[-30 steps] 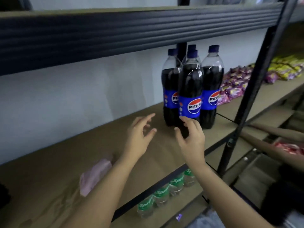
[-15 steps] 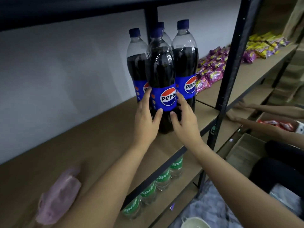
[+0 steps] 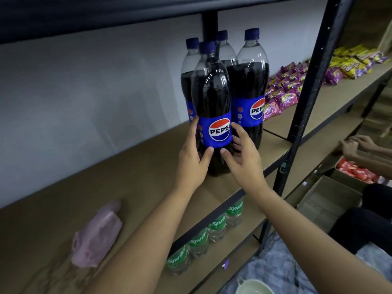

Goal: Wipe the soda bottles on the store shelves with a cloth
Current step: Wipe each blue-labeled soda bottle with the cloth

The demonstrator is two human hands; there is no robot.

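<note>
Both my hands are on the front Pepsi bottle [image 3: 212, 107], which stands upright on the brown shelf [image 3: 135, 172]. My left hand [image 3: 194, 160] wraps the bottle's left side, fingers curled round behind it & thumb pressed on the front just below the blue label. My right hand [image 3: 241, 160] cups the right side, thumb tip touching the dark lower body near the left thumb; its fingers curve round the far side, so both are gripping it. Three more Pepsi bottles [image 3: 251, 81] stand upright right behind & beside it, all w/ blue caps, packed close together against a black upright post at the back. The pink cloth [image 3: 97, 234] lies crumpled on the same shelf, well to the left of the bottles & nearer me, touched by neither hand. The shelf surface near the cloth looks smeared or damp. Below, on the next shelf down, a row of Sprite bottles [image 3: 214, 227] w/ green labels lines the front edge. To the right, past the black shelf post [image 3: 305, 98], the neighbouring shelf carries piles of purple snack packs [image 3: 282, 90] & yellow ones further back. Lower right, another person's hands [image 3: 354, 145] hover over a cardboard box [image 3: 326, 200] area w/ red packets [image 3: 356, 172]. A white bowl rim [image 3: 254, 287] shows at the bottom edge.
</note>
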